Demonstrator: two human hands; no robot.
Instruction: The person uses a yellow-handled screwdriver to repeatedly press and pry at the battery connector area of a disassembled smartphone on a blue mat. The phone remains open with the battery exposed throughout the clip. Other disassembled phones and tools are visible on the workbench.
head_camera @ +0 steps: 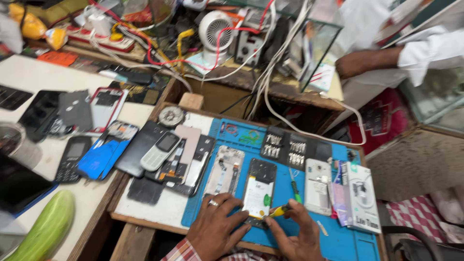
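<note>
Hands low on blue mat point(285, 191). Left hand point(215, 227), fingers spread, presses flat on opened phone point(258, 193), pinning its lower edge. Right hand point(297, 232) fingers pinched on yellow-handled screwdriver point(278, 210), tip touching phone just beyond left fingertips. Green screwdriver point(295, 191) lies above right fingers.

1 head-worn camera looks steeply down, close over the blue mat point(285, 193)

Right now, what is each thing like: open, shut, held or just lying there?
Opened phone: back off, insides showing, flat on the blue mat.
Left hand: fingers pressing the phone's edge.
Right hand: grip closed on the yellow screwdriver.
Grey keypad phone: whole, lying on phone parts.
White fan: upright; spinning unclear.
</note>
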